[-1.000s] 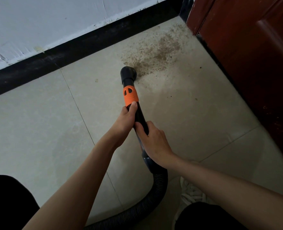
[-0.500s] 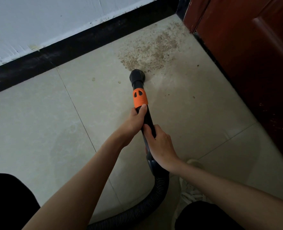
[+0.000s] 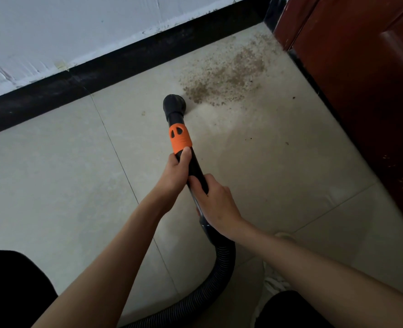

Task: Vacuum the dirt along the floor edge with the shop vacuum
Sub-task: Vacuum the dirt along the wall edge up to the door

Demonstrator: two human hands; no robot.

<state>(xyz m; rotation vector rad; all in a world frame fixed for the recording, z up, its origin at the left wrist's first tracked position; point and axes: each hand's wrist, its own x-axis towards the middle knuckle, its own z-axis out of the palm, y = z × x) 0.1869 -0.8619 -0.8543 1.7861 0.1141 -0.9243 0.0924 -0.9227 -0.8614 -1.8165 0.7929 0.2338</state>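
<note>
Black vacuum wand (image 3: 193, 166) with orange collar (image 3: 180, 139), gripped by the left hand (image 3: 175, 172) just below the collar and by the right hand (image 3: 215, 204) lower down, its round nozzle (image 3: 175, 105) set on the tiled floor (image 3: 53, 185) beside the brown dirt patch (image 3: 228, 76) near the black baseboard (image 3: 124, 60), ribbed hose (image 3: 210, 285) trailing behind.

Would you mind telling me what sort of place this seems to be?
Probably an indoor room corner: pale tiled floor, a white wall with a black baseboard, and a dark red wooden door beside the dirt.
</note>
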